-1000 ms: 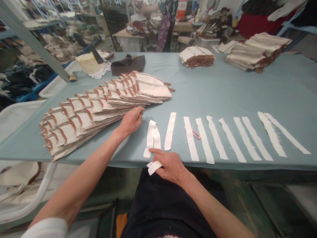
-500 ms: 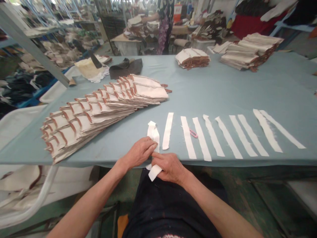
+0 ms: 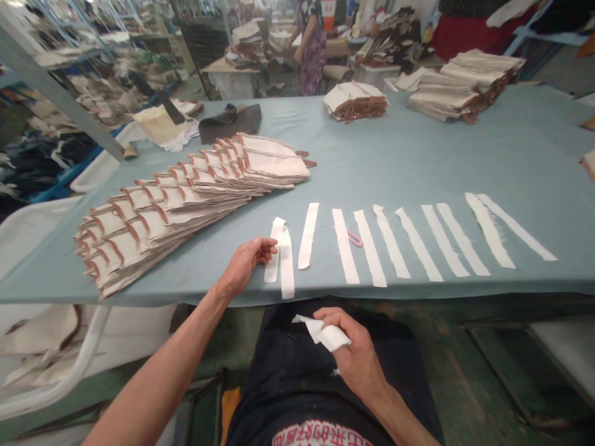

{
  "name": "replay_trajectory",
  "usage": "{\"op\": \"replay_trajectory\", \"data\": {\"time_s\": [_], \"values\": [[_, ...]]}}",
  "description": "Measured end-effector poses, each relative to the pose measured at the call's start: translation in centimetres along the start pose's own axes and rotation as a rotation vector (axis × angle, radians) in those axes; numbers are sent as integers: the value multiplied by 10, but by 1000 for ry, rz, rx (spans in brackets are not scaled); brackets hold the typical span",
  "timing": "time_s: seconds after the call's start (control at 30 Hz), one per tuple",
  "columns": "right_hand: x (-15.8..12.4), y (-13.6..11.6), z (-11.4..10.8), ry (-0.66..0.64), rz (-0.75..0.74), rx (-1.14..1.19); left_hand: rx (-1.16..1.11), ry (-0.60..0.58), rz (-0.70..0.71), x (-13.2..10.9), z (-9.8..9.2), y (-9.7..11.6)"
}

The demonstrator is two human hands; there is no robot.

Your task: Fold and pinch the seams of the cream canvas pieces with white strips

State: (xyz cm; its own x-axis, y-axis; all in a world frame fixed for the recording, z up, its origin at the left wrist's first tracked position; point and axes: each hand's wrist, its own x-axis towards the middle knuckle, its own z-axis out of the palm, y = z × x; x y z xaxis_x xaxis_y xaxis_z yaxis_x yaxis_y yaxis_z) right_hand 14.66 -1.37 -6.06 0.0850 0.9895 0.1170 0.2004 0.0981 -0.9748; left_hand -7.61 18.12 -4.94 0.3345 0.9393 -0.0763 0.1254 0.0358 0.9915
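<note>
My left hand (image 3: 246,261) rests on the blue-grey table (image 3: 418,155) near its front edge, fingers curled, thumb and fingertips touching a folded white strip (image 3: 280,257). My right hand (image 3: 351,347) is below the table edge over my lap, closed on a crumpled piece of white backing paper (image 3: 325,333). A row of several white strips (image 3: 395,241) lies side by side to the right of the folded one. A fanned stack of cream fabric pieces with brown trim (image 3: 181,198) lies left of my left hand.
A small pink clip (image 3: 356,238) lies among the strips. Two more stacks of fabric pieces (image 3: 356,100) sit at the far side, with a dark cloth (image 3: 230,121) nearby. A person (image 3: 311,46) stands at another table behind. A white rail (image 3: 69,371) runs below left.
My right hand has pulled back from the table edge down to my lap with the white paper piece. My left hand came from the fanned stack to the folded strip and stays there.
</note>
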Motion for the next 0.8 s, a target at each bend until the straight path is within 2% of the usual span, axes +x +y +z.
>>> {"op": "replay_trajectory", "data": {"time_s": [0.13,0.23,0.3,0.33,0.4,0.43,0.53,0.6,0.63,0.7,0.73,0.8], "values": [[-3,-1,-5,21,162,109,-86,91,11,6,4,10],[-1,-8,-7,50,302,209,-123,252,86,6,0,29],[0,-14,-9,58,401,274,-121,350,142,-2,-2,44],[1,-18,-10,61,445,301,-115,366,159,-10,-1,51],[1,-25,-13,72,508,338,-108,312,152,-29,6,62],[1,-29,-15,77,527,346,-102,251,132,-41,13,65],[1,-44,-24,87,553,337,-65,-57,38,-73,46,63],[1,-56,-33,84,543,303,-123,-152,-31,-89,72,54],[1,-63,-39,91,515,259,-165,-126,-80,-96,84,47],[0,-73,-52,121,411,117,-234,46,-161,-111,105,32],[-1,-77,-58,135,357,40,-252,91,-185,-118,115,26],[-6,-81,-69,158,296,-64,-304,70,-255,-133,135,15]]}}
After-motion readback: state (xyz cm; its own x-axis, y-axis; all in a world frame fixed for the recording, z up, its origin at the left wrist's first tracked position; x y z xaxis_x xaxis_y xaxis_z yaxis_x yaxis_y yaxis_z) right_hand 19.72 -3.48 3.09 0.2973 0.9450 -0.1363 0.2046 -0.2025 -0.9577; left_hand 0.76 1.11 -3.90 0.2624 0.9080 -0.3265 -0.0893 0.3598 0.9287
